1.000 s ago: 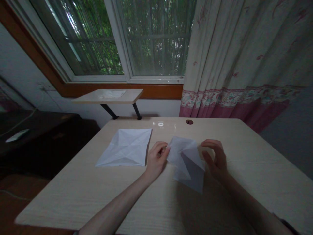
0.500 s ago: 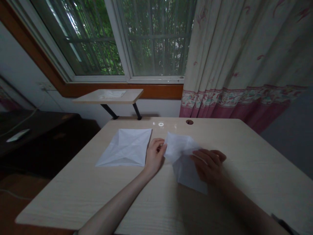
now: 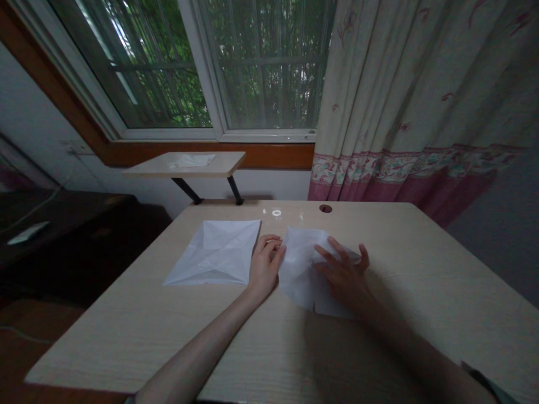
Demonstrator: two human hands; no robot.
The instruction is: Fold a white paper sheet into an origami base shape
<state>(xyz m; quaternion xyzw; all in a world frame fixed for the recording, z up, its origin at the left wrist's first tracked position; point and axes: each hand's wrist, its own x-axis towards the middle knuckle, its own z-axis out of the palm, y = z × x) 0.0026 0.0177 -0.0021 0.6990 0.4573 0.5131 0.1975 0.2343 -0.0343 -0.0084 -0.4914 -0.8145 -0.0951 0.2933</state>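
Note:
A thin, creased white sheet of paper [image 3: 301,275] lies on the table under both my hands. My left hand [image 3: 265,261] holds its left edge, thumb and fingers pinched together. My right hand [image 3: 345,275] rests on the sheet's right part with its fingers spread, covering some of it. A fold line runs across the paper, and the right corner rises a little beside the right fingers. Left of my left hand is a second white sheet [image 3: 219,252], flat, with crossing creases and folded edges.
The pale wooden table [image 3: 168,336] has a round cable hole [image 3: 325,209] near its back edge. A raised shelf [image 3: 227,163] on black legs bears crumpled white paper [image 3: 192,161]. Behind stand a window [image 3: 269,84] and a floral curtain [image 3: 379,112]. A dark cabinet [image 3: 96,219] is at left.
My right hand has spread its fingers and come down flatter on the paper. The sheet's lifted, folded-over right part now lies more open and flat. My left hand has stayed in place.

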